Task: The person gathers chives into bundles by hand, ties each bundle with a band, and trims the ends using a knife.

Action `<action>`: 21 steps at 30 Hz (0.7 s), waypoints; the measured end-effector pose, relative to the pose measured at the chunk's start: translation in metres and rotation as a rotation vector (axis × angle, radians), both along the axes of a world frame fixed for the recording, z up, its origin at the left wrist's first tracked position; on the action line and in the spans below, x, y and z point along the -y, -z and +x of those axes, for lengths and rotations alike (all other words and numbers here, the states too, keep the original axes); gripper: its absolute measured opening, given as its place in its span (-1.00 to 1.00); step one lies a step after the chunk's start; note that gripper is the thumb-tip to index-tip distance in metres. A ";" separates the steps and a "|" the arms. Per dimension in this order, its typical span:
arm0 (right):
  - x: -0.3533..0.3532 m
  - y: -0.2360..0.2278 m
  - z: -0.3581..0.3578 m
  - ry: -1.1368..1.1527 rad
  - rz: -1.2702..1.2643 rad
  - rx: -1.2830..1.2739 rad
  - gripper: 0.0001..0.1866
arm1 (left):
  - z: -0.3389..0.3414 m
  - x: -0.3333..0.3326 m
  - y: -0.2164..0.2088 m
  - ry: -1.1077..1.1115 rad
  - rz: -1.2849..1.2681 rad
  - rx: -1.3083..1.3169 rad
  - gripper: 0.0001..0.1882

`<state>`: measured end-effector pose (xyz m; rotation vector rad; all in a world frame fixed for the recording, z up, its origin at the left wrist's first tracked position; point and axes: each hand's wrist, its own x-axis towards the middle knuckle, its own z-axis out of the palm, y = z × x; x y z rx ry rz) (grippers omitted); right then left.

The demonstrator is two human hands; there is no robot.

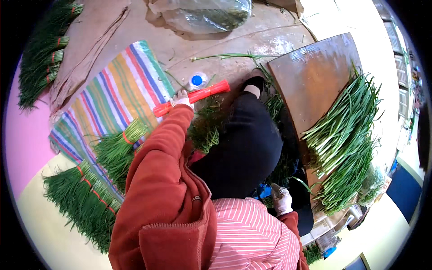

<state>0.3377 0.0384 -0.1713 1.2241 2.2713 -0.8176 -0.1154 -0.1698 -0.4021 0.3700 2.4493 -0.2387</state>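
1. Left hand is on that red bundle, right beside a blue-capped bottle; can't tell from here if it's gripping.
2. Right hand is by some blue thing, grip unclear to me.
3. Loose greens heaped on the brown tabletop.

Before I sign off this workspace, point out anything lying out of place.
A few loose green stalks lie on the brown floor beyond the blue-capped bottle, odd because they are apart from the leafy pile on the board.
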 end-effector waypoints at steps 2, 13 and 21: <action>0.001 0.002 0.006 0.034 -0.034 0.083 -0.71 | -0.006 -0.015 0.004 0.025 -0.174 0.079 -0.40; -0.002 -0.055 -0.041 -0.041 0.082 -0.062 -0.74 | 0.011 0.027 -0.125 -0.104 0.409 0.345 -0.60; -0.015 -0.190 -0.153 -0.083 0.525 -0.645 -0.58 | 0.043 0.058 -0.278 -0.141 0.886 0.350 -0.51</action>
